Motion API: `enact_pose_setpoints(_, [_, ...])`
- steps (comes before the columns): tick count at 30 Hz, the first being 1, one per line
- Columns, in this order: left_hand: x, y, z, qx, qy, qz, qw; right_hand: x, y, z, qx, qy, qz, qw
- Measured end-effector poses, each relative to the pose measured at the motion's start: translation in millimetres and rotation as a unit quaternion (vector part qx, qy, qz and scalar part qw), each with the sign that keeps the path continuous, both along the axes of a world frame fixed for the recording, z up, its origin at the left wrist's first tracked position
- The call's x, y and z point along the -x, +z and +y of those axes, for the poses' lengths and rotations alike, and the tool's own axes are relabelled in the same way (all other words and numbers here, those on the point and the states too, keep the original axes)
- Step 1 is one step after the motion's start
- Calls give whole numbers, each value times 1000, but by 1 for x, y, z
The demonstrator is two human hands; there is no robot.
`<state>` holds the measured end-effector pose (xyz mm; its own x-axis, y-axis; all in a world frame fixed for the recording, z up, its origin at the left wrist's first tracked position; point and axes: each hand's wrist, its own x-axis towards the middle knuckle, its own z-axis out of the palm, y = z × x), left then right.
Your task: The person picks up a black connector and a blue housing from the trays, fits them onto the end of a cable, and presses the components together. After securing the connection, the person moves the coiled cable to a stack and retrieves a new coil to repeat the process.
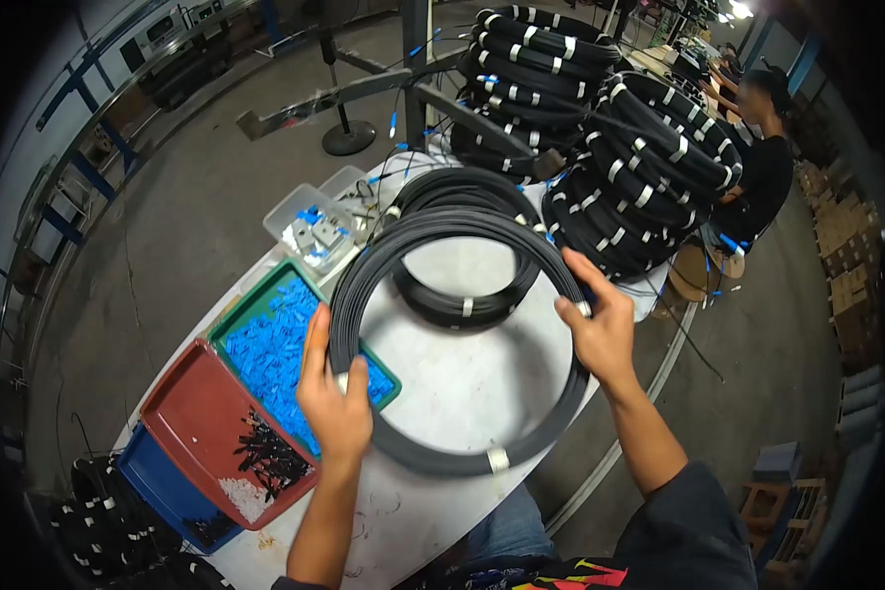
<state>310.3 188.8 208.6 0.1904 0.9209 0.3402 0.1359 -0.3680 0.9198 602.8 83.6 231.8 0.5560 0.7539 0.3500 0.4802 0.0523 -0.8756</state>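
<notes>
While my left hand [336, 408] clamps the coil [459, 339] at lower left, my right hand [597, 329] grips its right side, mid-frame above the bench [462, 393], beside a green tray [256, 307].

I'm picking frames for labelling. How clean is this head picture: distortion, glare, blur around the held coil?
Head view: heavy fisheye bows the table, with black vignetted corners; a ceiling light flares top right; left hand, right hand and the black cable coil are sharp, evenly lit; the far person looks soft.
</notes>
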Motion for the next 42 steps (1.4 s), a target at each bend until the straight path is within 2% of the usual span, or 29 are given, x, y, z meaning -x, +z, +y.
enact_pose_setpoints(5, [-84, -32, 103, 67, -27, -32, 997, -76, -17, 81, 60, -64, -47, 995])
enact_pose_setpoints(9, [-120, -69, 160, 17, 1, 30, 999, -104, -45, 128, 71, -93, -48, 992])
enact_pose_setpoints(11, [-131, -78, 179, 80, -14, 12, 997, -111, -55, 142, 79, -99, -33, 991])
enact_pose_setpoints(18, [-146, -91, 192, 74, -11, 26, 997, -128, -80, 158, 106, -104, -9, 989])
enact_pose_setpoints(24, [-147, -89, 196, 66, -3, 29, 997, -127, -82, 161, 105, -109, -10, 988])
enact_pose_setpoints(26, [-147, -91, 197, 62, -6, 33, 998, -124, -73, 160, 148, -108, 23, 983])
enact_pose_setpoints(28, [-144, -92, 198, 57, -7, 37, 998, -129, -84, 162, 117, -103, -17, 988])
enact_pose_setpoints(30, [-145, -96, 201, 90, -28, -9, 995, -134, -93, 162, 86, -102, -58, 989])
enact_pose_setpoints(32, [-145, -100, 204, 90, -31, -11, 995, -127, -80, 160, 129, -107, 0, 986])
enact_pose_setpoints(38, [-141, -96, 202, 112, -58, -42, 991, -127, -86, 161, 136, -113, 10, 984])
enact_pose_setpoints(40, [-142, -97, 203, 165, -78, -102, 978, -128, -86, 159, 130, -98, 20, 986])
enact_pose_setpoints(42, [-141, -103, 205, 134, -76, -94, 984, -126, -83, 159, 142, -100, 3, 985])
